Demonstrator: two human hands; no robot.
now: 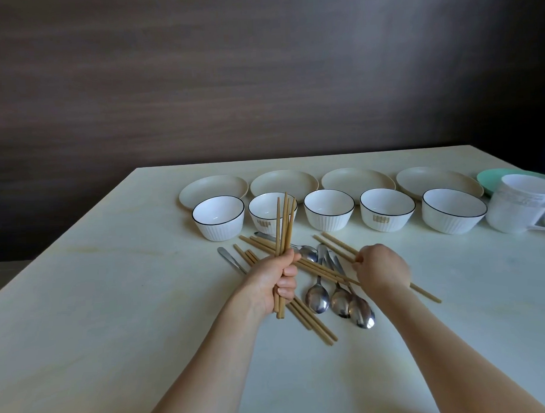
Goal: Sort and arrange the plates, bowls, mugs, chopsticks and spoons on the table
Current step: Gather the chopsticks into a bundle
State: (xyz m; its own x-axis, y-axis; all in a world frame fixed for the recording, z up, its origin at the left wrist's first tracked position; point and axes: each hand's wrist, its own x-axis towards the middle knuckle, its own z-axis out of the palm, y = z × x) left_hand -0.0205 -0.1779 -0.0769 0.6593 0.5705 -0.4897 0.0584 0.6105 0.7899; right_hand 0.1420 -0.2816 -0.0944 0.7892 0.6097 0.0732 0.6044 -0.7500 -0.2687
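Note:
My left hand (275, 282) is shut on a bundle of tan chopsticks (283, 224), held upright above the table. My right hand (381, 267) pinches a pair of chopsticks (336, 245) that lie flat on the table. More loose chopsticks (312, 324) lie crossed under both hands. Several steel spoons (341, 299) lie among them, and another spoon (231, 259) rests to the left. Behind stands a row of several white ribbed bowls (328, 213). Behind those sits a row of several cream plates (356, 179). White mugs (518, 204) stand at the far right.
A mint-green plate (488, 178) sits behind the mugs at the right edge. The pale table (114, 304) has a left edge running diagonally from front left to back. A dark wall rises behind the table's far edge.

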